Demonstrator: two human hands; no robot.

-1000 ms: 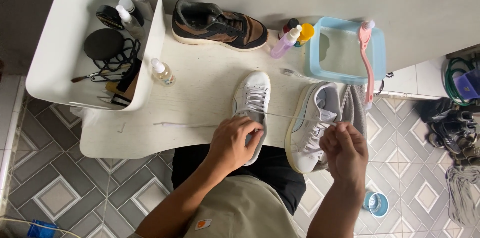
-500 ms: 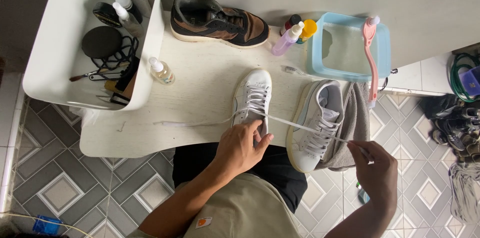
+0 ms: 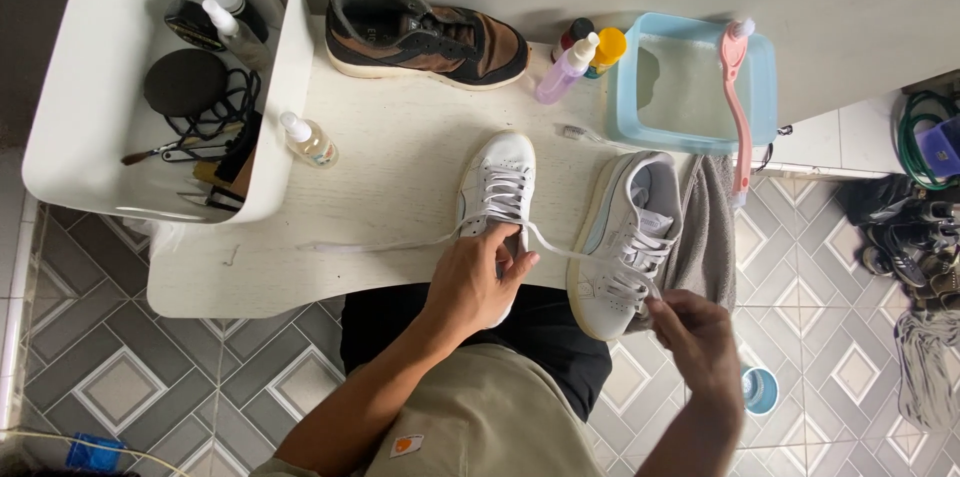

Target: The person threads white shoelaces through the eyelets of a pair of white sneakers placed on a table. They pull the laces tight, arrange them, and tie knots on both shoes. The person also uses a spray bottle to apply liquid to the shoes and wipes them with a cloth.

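A white sneaker (image 3: 497,180) lies toe-away on the pale table (image 3: 390,162). My left hand (image 3: 478,277) covers its heel end and grips it near the top eyelets. A white lace (image 3: 575,255) runs taut from under that hand to my right hand (image 3: 692,333), which pinches its end low at the right. The lace's other end (image 3: 370,246) trails left across the table. A second white sneaker (image 3: 625,237) lies on its side between my hands, on a grey cloth (image 3: 708,227).
A brown and black sneaker (image 3: 428,35) sits at the table's back. A white caddy (image 3: 120,77) at the left holds brushes and bottles. A light blue basin (image 3: 700,82) with a pink brush (image 3: 738,97), a small spray bottle (image 3: 308,141) and more bottles (image 3: 575,62) stand nearby.
My right hand has drawn the lace out from the shoe toward the lower right, then come back in a little. My left hand stays on the white sneaker.
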